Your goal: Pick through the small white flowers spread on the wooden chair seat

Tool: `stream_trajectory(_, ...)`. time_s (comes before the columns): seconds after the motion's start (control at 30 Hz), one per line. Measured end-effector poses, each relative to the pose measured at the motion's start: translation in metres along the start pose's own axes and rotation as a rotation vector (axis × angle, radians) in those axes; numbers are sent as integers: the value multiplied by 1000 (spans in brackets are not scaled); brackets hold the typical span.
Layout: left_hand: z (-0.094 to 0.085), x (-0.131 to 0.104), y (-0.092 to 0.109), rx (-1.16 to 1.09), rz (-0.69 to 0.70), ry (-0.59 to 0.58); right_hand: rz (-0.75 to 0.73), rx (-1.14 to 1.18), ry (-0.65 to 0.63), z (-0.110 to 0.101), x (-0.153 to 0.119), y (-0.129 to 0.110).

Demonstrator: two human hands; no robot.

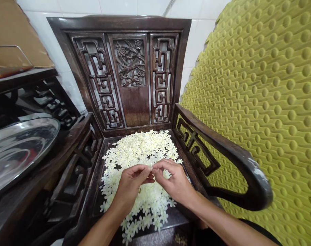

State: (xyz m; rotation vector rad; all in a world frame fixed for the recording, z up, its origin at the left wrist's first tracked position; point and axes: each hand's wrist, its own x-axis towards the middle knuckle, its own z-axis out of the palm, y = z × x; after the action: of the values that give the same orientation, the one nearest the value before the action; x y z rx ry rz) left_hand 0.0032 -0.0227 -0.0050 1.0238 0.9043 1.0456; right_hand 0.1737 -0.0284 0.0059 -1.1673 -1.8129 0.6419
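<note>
My left hand (135,179) and my right hand (173,176) meet fingertip to fingertip over the front half of a dark wooden seat. Both pinch at a small pale flower piece (151,168), mostly covered by the fingers; its exact shape is too small to tell. Many small white and pale yellow flowers (142,145) lie in a thick layer on the seat behind my hands. More flowers (147,208) spread under my wrists, reaching the seat's front edge. Whether a thread joins them I cannot tell.
The carved chair back (133,106) rises behind the flowers. A curved right armrest (237,160) and a left armrest (75,140) flank the seat. At the left is a shiny metal tray (49,136). A bumpy yellow-green mat (268,85) stands upright on the right.
</note>
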Motion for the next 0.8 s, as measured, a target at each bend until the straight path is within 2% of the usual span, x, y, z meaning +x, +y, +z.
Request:
stream_trajectory(0.1, 1, 1, 1, 39, 31, -18, 14, -30, -5, -1, 0, -1)
stream_trajectory(0.33, 1, 3, 7, 315, 174, -1, 31, -50, -4, 0, -1, 0)
stream_trajectory(0.5, 2, 3, 11, 326, 160, 1, 21, -15, -3, 0, 1, -2)
stream_trajectory(0.8, 0, 3, 10, 349, 154, -52, 90, 12, -39, -1, 0, -4)
